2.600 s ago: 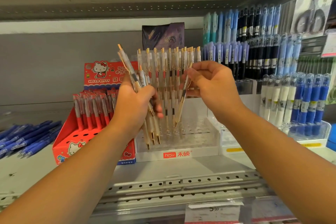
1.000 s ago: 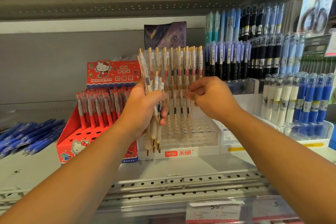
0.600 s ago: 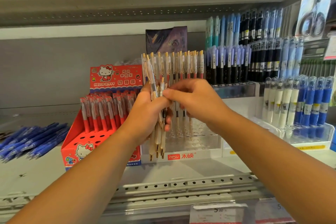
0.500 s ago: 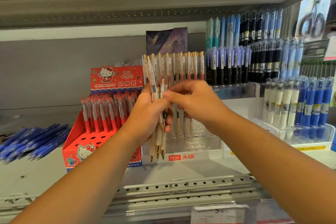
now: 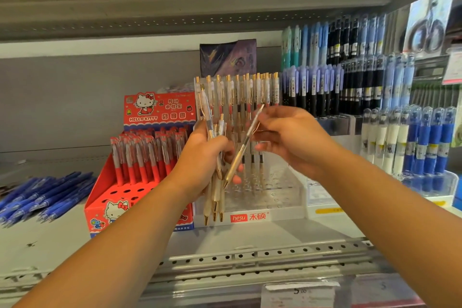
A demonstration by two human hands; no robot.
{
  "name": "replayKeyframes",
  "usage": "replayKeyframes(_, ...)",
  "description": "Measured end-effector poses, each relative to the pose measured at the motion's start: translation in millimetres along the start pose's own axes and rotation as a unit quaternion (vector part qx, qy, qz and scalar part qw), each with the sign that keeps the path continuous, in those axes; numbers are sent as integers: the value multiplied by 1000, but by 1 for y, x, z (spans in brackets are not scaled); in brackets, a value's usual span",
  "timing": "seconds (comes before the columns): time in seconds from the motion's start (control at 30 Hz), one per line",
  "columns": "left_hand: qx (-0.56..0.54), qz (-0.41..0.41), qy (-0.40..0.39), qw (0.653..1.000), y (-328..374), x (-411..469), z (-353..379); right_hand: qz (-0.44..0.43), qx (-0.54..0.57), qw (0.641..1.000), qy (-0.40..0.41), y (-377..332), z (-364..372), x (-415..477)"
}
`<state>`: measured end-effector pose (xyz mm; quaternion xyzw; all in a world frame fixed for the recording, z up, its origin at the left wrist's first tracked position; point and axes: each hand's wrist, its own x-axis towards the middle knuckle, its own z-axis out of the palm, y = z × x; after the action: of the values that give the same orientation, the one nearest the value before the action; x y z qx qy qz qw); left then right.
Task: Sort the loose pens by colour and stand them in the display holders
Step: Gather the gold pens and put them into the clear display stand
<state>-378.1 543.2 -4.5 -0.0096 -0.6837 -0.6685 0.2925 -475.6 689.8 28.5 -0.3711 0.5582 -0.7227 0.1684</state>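
Observation:
My left hand point(image 5: 200, 162) grips a small bundle of clear gold-tipped pens point(image 5: 214, 197), tips pointing down, in front of the clear display holder point(image 5: 272, 197). My right hand point(image 5: 290, 137) pinches a single clear gold-tipped pen point(image 5: 240, 155) near its upper end. That pen slants down to the left, its tip close to my left fingers. Several matching pens point(image 5: 240, 92) stand in the back rows of the clear holder. The front holes of that holder show no pens.
A red Hello Kitty box point(image 5: 140, 182) with red pens stands left of the clear holder. Loose blue pens point(image 5: 42, 197) lie on the shelf at far left. Racks of purple, black and blue pens point(image 5: 375, 87) fill the right. The upper shelf hangs close overhead.
My right hand has pulled one pen out of the left hand's bundle and moved right with it. The pen now slants between both hands. The left hand's bundle has stayed in place.

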Motion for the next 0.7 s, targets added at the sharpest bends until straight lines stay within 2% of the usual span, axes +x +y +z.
replayKeyframes(0.13,8,11,2,1000,-1,0,0,-37,57,996,66,-9,-20,5)
replayKeyframes(0.23,20,22,6,1000,-1,1,0,-101,1,985,138,-7,-30,11)
replayKeyframes(0.3,18,31,4,999,-1,1,1,-140,-55,976,158,-1,-34,12)
replayKeyframes(0.47,-1,35,11,999,-1,0,2,-173,-161,962,140,11,-35,16)
replayKeyframes(0.7,7,23,1,1000,-1,-1,1,-153,-238,952,116,18,-33,16)
